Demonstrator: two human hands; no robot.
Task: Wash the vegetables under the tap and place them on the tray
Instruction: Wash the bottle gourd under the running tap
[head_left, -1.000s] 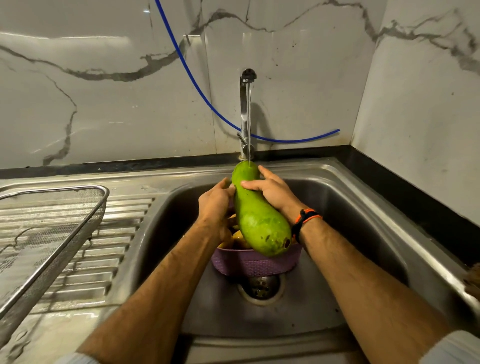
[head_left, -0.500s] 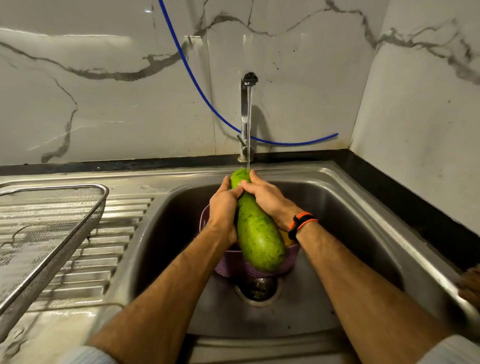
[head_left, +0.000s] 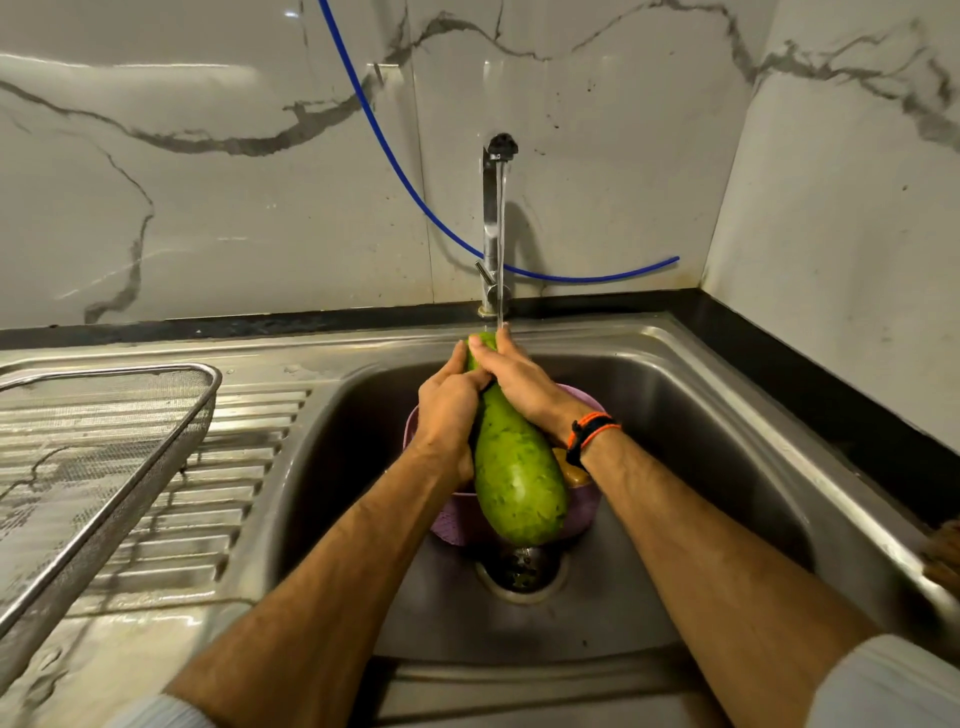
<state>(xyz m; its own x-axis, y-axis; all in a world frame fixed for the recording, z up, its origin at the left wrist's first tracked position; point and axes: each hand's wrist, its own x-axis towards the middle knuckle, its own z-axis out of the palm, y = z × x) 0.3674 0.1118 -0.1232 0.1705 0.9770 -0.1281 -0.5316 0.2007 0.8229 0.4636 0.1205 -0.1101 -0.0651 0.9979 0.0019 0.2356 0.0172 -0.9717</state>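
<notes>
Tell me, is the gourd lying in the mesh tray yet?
No, both hands hold the gourd over the sink, under the tap.

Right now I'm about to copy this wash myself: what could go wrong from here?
1. Both hands, left and right, grip only the gourd's narrow wet neck; the heavy end hangs free and might slip onto the basket below.
2. The stream lands on the fingers at the tip, so the lower gourd may stay unrinsed.
3. The tray sits well left; carrying could drip.
</notes>
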